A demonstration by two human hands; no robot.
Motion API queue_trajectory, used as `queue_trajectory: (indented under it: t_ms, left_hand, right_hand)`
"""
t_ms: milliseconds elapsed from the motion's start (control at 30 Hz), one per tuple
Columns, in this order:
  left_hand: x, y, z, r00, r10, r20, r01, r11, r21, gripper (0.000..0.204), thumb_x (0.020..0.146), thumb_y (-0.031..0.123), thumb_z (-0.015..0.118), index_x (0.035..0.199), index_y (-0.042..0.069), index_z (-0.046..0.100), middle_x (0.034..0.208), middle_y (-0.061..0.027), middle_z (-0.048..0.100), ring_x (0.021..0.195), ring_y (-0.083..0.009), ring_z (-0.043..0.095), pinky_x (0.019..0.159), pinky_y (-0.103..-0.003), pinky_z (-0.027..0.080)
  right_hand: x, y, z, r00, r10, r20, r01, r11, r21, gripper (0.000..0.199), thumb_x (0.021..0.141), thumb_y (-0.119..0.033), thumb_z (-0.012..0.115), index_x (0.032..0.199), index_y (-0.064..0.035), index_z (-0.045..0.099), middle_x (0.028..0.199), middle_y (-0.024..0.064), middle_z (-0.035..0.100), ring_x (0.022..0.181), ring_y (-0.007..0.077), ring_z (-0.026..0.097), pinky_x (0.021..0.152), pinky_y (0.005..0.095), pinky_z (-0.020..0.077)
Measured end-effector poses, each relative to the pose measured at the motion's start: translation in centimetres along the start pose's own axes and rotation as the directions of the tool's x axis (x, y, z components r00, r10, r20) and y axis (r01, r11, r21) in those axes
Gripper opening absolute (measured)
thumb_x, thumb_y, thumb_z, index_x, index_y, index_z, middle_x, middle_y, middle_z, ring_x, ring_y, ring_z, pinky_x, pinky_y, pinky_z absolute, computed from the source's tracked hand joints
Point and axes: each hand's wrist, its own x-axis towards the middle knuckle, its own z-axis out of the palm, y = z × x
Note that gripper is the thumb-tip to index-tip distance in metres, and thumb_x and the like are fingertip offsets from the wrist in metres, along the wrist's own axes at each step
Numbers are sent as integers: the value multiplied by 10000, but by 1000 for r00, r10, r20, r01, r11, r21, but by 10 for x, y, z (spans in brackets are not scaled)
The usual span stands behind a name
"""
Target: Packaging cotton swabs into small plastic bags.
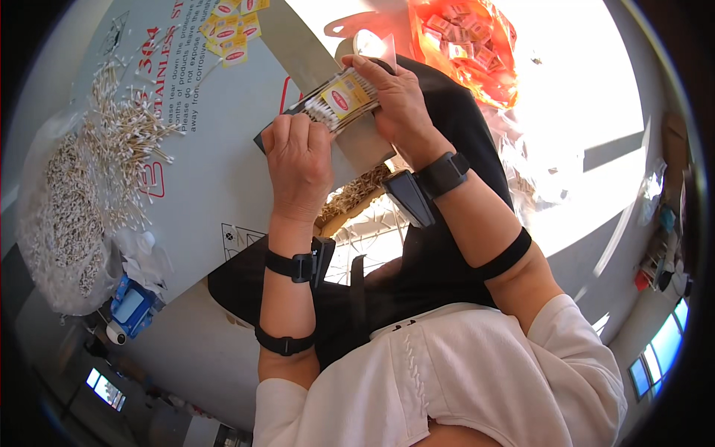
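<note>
So the person's got both hands up over the tabletop [223, 171], working on a small clear pack of cotton swabs [339, 100] with a yellow and red label on it. The left hand [298, 160] is closed around the near end of the pack, fingers curled over the top with the knuckles facing up, and the right hand [398, 97] has the far end pinched, thumb and fingers wrapped over the labelled side. So the pack sits between the two hands, tilted, held in the air above the right edge of the tabletop rather than lying on it. Both wrists have black straps, and there's another black band further up each forearm. Off toward the left edge of the tabletop there's a big loose pile of cotton swabs [126, 141] scattered around, and right beside it a clear bag [63, 216] stuffed with more of them. At the far edge there's a little heap of yellow labels [231, 33] with red marks. Past the hands, on the right, an orange plastic bag [465, 48] full of small packets sits in bright light. A small blue gadget [134, 305] sits down by the near-left corner, below the bag.
</note>
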Motion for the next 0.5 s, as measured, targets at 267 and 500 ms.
queue_trajectory:
  t_ms: [267,500]
  left_hand:
    - [4,14,30,768,-592,-245,272,647,-712,554,1025,316,466,1442,-22,332,1455,-188,370,1349,-275,362,1128,-385,280]
    - [27,38,39,674,-729,-119,222,353,-909,608,1038,358,417,1478,-35,268,1523,-208,299,1414,-293,295,1158,-387,229]
  right_hand:
    - [-2,2,2,1000,-16,-22,17,998,60,170,877,-106,690,991,19,695,903,63,693,815,133,640,738,274,522]
    - [-2,3,0,999,-50,4,50,998,-41,158,857,-91,707,976,12,698,888,59,693,803,132,640,736,280,522]
